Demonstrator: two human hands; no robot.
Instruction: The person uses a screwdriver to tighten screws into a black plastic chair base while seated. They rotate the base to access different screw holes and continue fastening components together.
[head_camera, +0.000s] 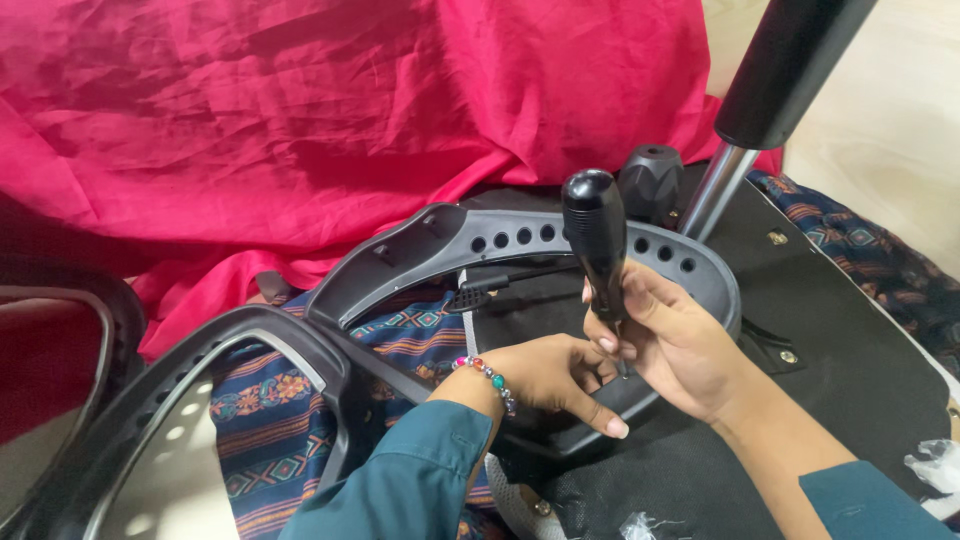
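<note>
Right hand (665, 335) is gripping a black-handled screwdriver (596, 240) low on the handle, fingers wrapped closed around it, shaft pointing down and nearly upright, presumably so the tip is sitting square in a fastener. Tip itself is hidden behind the fingers, so I can't tell what it's seated in.

Left hand (545, 375) is sitting just beside the right, fingers curled in toward the shaft's lower end, index finger stretched out along the plastic. Looks like it's steadying the tip or pinching a small screw (too hidden to say which). Beaded bracelet (488, 378) is riding on that wrist, teal sleeve (420, 480) below it.

Both hands are working over a grey plastic armrest (520, 240) with a row of round holes, which is lying against the dark underside of a chair seat (840, 370). The seat is lying upside down, likely to expose the mounting points: brass-coloured inserts are showing in it.

Gas-lift column (745, 130) is rising from the seat at top right, black knob (652, 180) beside its base. A second armrest (200, 400) is lying at lower left on patterned fabric (270, 440); red cloth (350, 110) is filling the background.
</note>
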